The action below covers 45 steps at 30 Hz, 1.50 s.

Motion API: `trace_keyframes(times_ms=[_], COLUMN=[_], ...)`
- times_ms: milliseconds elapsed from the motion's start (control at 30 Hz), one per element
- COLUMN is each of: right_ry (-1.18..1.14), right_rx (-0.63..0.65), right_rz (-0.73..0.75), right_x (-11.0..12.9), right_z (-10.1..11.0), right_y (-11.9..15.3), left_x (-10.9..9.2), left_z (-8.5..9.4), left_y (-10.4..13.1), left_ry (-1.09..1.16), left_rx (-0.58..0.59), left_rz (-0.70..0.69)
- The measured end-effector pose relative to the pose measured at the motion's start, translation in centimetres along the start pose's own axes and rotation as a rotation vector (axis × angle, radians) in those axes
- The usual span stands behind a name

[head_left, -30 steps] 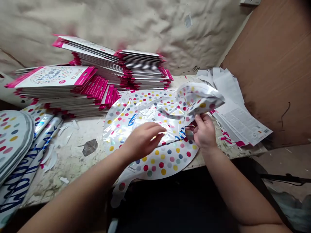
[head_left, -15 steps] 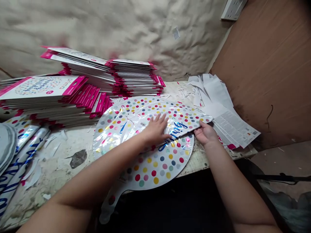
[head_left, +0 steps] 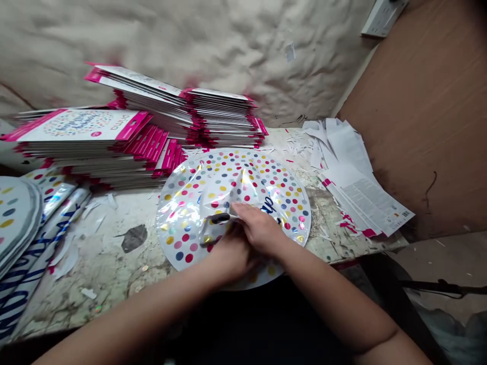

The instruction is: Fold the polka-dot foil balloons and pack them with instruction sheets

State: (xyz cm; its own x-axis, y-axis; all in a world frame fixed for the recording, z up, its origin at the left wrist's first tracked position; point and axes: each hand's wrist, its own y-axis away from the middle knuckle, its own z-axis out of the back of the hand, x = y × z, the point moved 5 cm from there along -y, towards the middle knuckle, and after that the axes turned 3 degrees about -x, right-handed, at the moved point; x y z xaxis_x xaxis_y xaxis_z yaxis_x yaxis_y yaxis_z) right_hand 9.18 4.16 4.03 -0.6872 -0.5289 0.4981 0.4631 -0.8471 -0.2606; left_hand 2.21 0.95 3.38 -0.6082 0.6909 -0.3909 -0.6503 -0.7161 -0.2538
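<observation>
A round white foil balloon (head_left: 277,177) with many coloured dots and blue lettering lies flat at the table's near edge. Part of its foil is lifted and creased in the middle, and a narrow strip with a dark oval shows by my fingertips. My right hand (head_left: 262,230) is closed, pinching the raised foil. Just below and left of it, my left hand (head_left: 234,256) is curled against the same foil, its fingers largely hidden behind the right hand. The two hands touch or overlap.
Stacks of pink-and-white printed packs (head_left: 87,126) stand at the back left. More folded dotted foil (head_left: 19,218) lies at the left edge. Printed sheets (head_left: 373,197) and white paper offcuts (head_left: 348,144) lie to the right, beside a brown board (head_left: 433,126). Paper scraps litter the table.
My hands have come together at the balloon's middle; the left was spread flat on it and the right held its folded edge. The fold has opened out, and the tail no longer hangs over the table's edge.
</observation>
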Motion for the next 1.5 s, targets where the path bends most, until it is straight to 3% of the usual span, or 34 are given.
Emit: trace_keyframes(times_ms=[100,200,400,567,700,833,967,1067,1133,1200,1233,1300,1400,1500], right_ry=[0.09,0.108,0.136,0.248,0.215,0.139,0.101,0.131,0.106,0.059,0.041,0.022,0.017,0.008], right_rx=[0.003,-0.048,-0.007,0.079,0.12,0.084,-0.03,-0.065,-0.01,0.067,0.096,0.096,-0.04,-0.153], right_rz=[0.065,0.077,0.112,0.076,0.084,0.114,0.194,0.292,0.393,0.484,0.513,0.526,0.381,0.191], right_x=[0.1,0.5,1.6,1.1,1.1,1.5,1.1,-0.3,-1.4,-2.4,-2.9,-3.6,-4.6,-5.6], right_z=[-1.2,-2.1,-4.0,-4.2,-3.8,-3.0,-1.6,-0.2,0.5,1.1,1.2,1.6,2.3,3.1], right_y=[0.5,0.7,0.8,1.1,1.6,2.1,3.1,4.2,5.0,5.7,6.1,6.8,7.7,8.7], left_x=[1.4,2.5,2.8,3.3,4.0,4.4,2.8,0.2,-0.4,0.6,1.4,2.8,4.6,5.0], left_z=[2.0,2.8,2.5,5.0,5.7,4.9,7.2,7.5,6.7,5.2,3.9,0.7,-2.4,-2.8], left_y=[5.8,9.6,10.7,10.6,9.0,6.6,4.9,3.3,1.3,-1.5,-3.0,-5.2,-7.0,-7.3], left_ry=[-0.225,-0.405,-0.429,-0.422,-0.423,-0.415,-0.293,0.044,0.153,0.077,0.012,-0.077,-0.165,-0.215], left_rx=[-0.026,-0.059,-0.059,-0.148,-0.176,-0.005,0.002,0.276,0.359,0.248,0.201,0.25,0.302,0.281], left_rz=[0.04,0.1,0.132,0.076,0.027,0.002,0.125,0.022,-0.074,-0.104,-0.131,-0.229,-0.226,-0.197])
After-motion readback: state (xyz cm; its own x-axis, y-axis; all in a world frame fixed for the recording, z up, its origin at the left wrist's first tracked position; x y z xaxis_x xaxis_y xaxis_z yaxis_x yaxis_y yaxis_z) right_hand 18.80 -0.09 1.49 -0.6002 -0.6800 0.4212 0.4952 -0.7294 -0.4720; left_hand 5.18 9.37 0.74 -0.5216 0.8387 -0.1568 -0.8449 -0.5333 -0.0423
